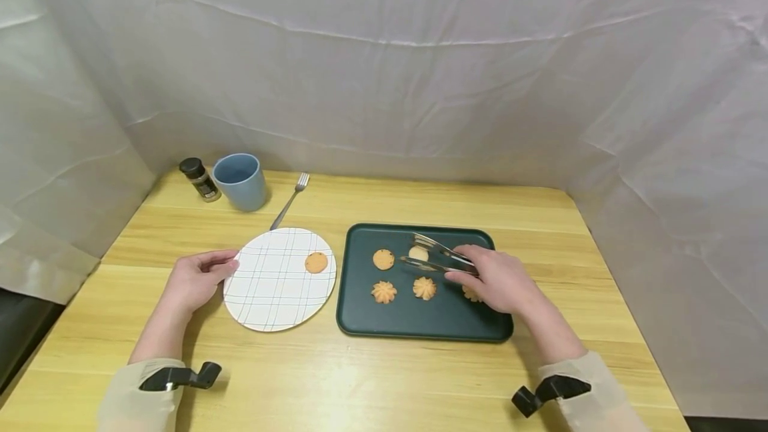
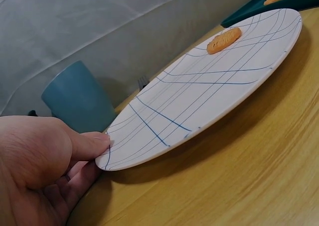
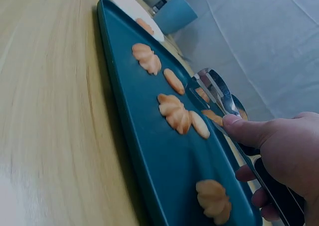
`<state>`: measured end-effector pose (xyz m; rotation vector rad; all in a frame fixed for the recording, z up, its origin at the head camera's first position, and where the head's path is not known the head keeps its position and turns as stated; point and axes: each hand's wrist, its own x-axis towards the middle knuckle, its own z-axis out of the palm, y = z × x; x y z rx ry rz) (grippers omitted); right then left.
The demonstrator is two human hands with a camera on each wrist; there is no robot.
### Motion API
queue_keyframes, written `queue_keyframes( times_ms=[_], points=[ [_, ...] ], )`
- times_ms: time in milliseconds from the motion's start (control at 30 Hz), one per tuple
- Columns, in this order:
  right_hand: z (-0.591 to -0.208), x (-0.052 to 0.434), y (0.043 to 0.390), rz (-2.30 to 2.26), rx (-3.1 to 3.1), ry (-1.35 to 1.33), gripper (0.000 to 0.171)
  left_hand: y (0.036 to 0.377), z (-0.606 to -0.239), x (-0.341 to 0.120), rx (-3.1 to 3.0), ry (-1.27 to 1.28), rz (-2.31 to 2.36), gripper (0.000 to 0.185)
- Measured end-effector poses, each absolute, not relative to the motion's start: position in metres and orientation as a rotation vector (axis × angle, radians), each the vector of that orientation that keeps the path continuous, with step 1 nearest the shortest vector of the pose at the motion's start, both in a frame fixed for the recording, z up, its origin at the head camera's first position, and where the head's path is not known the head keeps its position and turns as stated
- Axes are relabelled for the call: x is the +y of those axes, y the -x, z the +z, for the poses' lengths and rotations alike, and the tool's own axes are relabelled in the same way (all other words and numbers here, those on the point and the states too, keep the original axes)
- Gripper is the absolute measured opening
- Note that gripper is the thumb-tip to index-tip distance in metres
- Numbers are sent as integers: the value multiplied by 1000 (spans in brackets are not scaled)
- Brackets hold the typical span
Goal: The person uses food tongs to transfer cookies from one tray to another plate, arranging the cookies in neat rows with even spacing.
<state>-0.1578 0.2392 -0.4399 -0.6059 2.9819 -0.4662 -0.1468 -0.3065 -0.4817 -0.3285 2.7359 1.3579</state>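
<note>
Tongs astride a pale cookie on the green tray!

And here are the metal tongs, out over the tray, arms parted, with a pale round cookie lying between them; whether the tips actually touch it is hard to tell from these angles. The right hand has them in its grip, thumb along one arm and fingers curled around the other side.

Underneath sits the dark green tray, and what a spread: another round cookie to the left of the tongs, and nearer the person a row of flower-shaped cookies, the rightmost partly covered by the right hand.

Across to the checked white plate, just left of the tray, a single round cookie toward its right side! The left hand pinches the plate's left rim, thumb on top, fingers below.

Further back, a fork points its tines away from the plate, a blue mug stands upright, and a black-capped jar is just left of it. All of it on a wooden table, a pale cloth hanging behind.
</note>
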Motion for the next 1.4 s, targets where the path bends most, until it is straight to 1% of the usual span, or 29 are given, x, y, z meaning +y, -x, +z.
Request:
queue_keyframes(
  times_ms=[633,1100,1400],
  points=[
    [-447,254,163,-432,2981,569,56,149,-482,-306,2742,333,1352,43],
    [-452,254,164,-382,3013,629,51,149,-483,-307,2746,307,1363,42],
    [-451,251,167,-397,3017,618,56,148,-484,-306,2749,315,1354,42]
  ],
)
